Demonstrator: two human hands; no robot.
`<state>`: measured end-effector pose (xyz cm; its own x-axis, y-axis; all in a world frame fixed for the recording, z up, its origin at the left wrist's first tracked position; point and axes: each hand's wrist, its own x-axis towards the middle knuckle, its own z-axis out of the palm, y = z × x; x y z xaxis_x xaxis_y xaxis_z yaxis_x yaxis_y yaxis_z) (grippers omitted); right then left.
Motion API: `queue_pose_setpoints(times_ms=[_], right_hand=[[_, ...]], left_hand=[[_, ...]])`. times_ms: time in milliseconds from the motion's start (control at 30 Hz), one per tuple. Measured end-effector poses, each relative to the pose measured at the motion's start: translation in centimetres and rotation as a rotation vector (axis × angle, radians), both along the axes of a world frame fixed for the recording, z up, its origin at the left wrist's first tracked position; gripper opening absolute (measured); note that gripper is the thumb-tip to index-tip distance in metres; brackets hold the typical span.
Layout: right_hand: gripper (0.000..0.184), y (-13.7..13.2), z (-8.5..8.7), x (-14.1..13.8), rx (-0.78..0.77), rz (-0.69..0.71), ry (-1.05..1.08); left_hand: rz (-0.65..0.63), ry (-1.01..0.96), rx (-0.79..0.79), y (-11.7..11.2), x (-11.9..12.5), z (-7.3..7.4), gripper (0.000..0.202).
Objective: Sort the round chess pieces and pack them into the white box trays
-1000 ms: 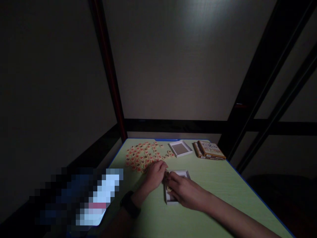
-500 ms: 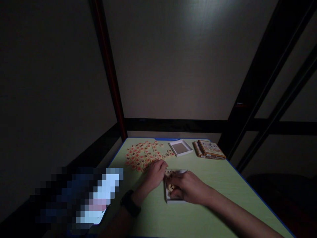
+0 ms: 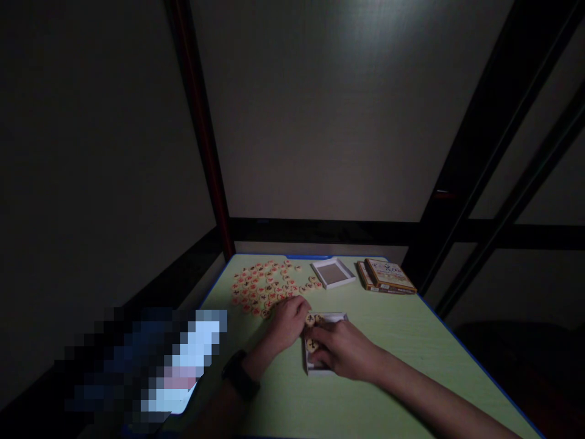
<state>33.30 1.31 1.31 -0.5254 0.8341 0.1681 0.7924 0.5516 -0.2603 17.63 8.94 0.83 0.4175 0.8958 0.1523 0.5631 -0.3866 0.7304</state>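
Observation:
A small white box tray lies on the green table in front of me, with a few round wooden game pieces in it. My right hand rests over the tray, fingers curled down onto the pieces. My left hand sits against the tray's left side, fingers bent at its top corner; a dark watch is on that wrist. A spread of several round pieces with red and black marks lies just beyond my left hand.
A second white tray lies at the far middle of the table. Two orange game boxes are stacked at the far right. Dark bed-frame posts rise behind the table. A blurred-out patch covers the lower left.
My right hand has shifted slightly over the tray, uncovering pieces at its upper left. My left hand has stayed by the tray's corner.

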Motion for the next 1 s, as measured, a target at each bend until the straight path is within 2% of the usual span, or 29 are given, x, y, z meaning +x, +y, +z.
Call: queue_pose_setpoints(times_ms=[167, 400, 700, 867, 1000], right_hand=[[0.030, -0.1, 0.6, 0.2, -0.049, 0.012, 0.102], [0.038, 0.0, 0.8, 0.3, -0.061, 0.001, 0.101], [0.038, -0.1, 1.0, 0.4, -0.076, -0.008, 0.132], [0.038, -0.1, 1.8, 0.6, -0.111, -0.011, 0.167], [0.033, 0.3, 2.5, 1.5, -0.126, -0.022, 0.287]], left_hand=[[0.003, 0.015, 0.013, 0.1, 0.1, -0.2, 0.024], [0.012, 0.030, 0.019, 0.2, 0.0, -0.3, 0.023], [0.006, 0.006, 0.021, 0.2, 0.1, -0.4, 0.023], [0.018, 0.036, 0.023, 0.2, 0.1, -0.2, 0.023], [0.025, 0.080, 0.042, 0.0, 0.1, 0.0, 0.024]])
